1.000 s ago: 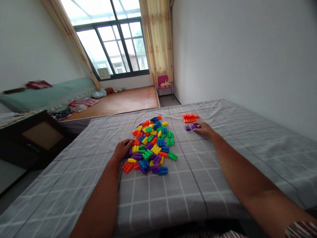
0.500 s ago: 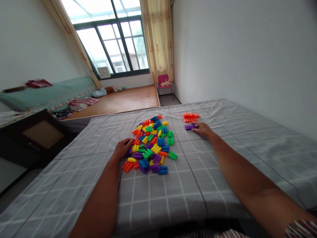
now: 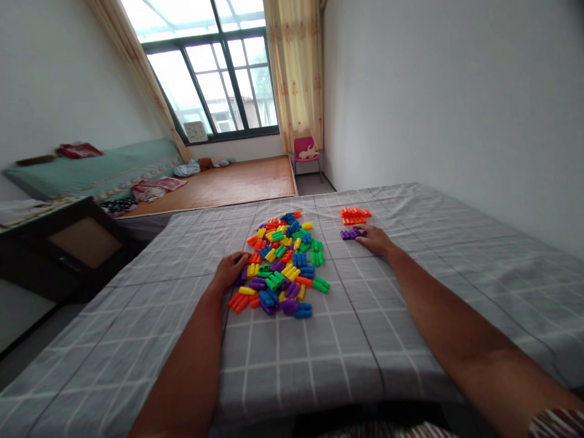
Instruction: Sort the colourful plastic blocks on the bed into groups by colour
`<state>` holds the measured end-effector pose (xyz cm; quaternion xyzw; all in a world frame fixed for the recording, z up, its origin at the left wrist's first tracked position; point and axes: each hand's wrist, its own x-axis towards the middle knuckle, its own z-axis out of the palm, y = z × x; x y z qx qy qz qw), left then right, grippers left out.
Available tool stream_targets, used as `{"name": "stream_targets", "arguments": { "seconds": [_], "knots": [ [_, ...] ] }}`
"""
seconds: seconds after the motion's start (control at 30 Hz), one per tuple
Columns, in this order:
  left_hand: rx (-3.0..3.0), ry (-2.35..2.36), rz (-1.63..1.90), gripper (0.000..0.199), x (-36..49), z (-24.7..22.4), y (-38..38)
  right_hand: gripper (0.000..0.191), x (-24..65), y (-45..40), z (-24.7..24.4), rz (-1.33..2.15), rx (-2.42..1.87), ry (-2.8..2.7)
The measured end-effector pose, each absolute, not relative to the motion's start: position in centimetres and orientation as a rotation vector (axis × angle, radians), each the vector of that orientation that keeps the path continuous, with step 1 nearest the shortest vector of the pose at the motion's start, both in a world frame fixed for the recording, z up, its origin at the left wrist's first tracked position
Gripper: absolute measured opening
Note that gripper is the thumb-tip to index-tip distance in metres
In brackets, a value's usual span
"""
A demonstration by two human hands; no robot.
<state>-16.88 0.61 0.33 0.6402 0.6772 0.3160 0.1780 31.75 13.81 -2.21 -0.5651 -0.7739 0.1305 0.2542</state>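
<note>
A loose pile of plastic building blocks (image 3: 275, 280), shaped like joined tubes in red-orange, yellow, green, blue and purple, lies on the grey checked cloth. My left hand (image 3: 231, 269) rests at the pile's left edge with its fingers curled together, close to a purple block (image 3: 241, 277); what they pinch, if anything, is hidden. Right of the pile, my right hand (image 3: 375, 239) has its thumb and fingers closed on the right end of a short row of purple blocks (image 3: 349, 234) lying on the cloth. Just behind that row lie two rows of orange blocks (image 3: 354, 216).
The checked cloth (image 3: 296, 359) covers a wide surface up to the white wall on the right. Beyond it stand a low bed (image 3: 241, 182), a pink chair (image 3: 305, 146) with a soft toy, and a window. A dark cabinet (image 3: 82, 249) is at the left.
The view has shifted slightly. Both hands keep nearly the same places, the left by the pile and the right on the purple row. The blocks show no clear movement.
</note>
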Motion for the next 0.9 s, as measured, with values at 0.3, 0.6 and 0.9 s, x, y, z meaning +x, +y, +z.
{"name": "stream_targets", "arguments": {
  "seconds": [0.3, 0.6, 0.9],
  "knots": [
    [1.828, 1.905, 0.916, 0.056, -17.0, -0.3, 0.9, 0.050, 31.0, 13.3, -0.9, 0.238, -1.530, -1.973],
    [1.876, 1.926, 0.900, 0.051, -16.9, -0.4, 0.7, 0.023, 19.6, 7.2, 2.4, 0.386, -0.925, -2.323],
    [1.864, 1.935, 0.906, 0.049, -16.6, -0.4, 0.6, 0.019, 8.8, 3.1, 5.5, 0.244, -0.586, -2.843]
  ]
}}
